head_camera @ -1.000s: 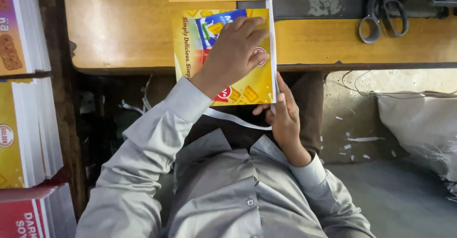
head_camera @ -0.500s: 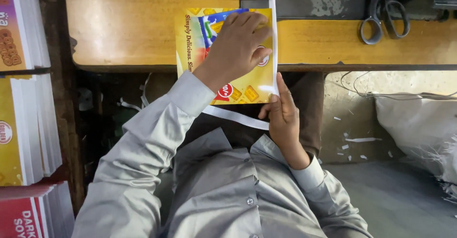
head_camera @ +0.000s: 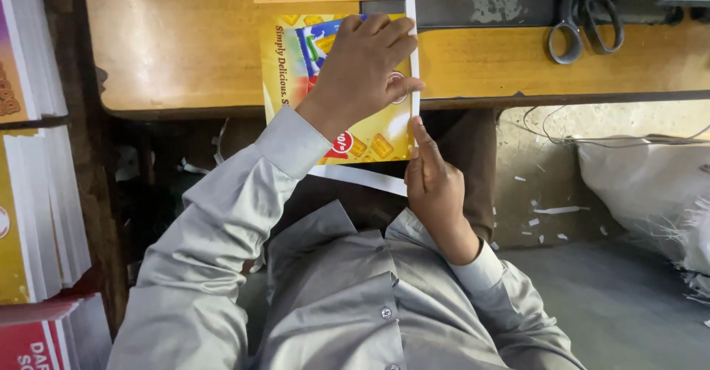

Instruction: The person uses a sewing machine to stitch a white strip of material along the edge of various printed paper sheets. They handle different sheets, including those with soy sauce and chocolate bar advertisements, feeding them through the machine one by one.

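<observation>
**Printed sheet being squared at the bench edge**

Stacked printed sheets (head_camera: 29, 214) are standing at far left. At centre, the left hand (head_camera: 362, 66) is pressing flat, fingers spread, on the yellow printed sheet (head_camera: 296, 66); the right hand (head_camera: 433, 185) is pinching its white-bordered right edge. Scissors (head_camera: 584, 15) are lying unused, upper right.

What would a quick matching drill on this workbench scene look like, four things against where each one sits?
Things:
1. left hand
2. right hand
3. grey metal scissors
4. stacked yellow printed sheets

Places:
a. far right of the wooden bench top
b. pressed flat on the yellow printed card
c. at the card's lower right edge, below the bench rim
d. standing at the frame's left side

Pairs: 1-b, 2-c, 3-a, 4-d
</observation>
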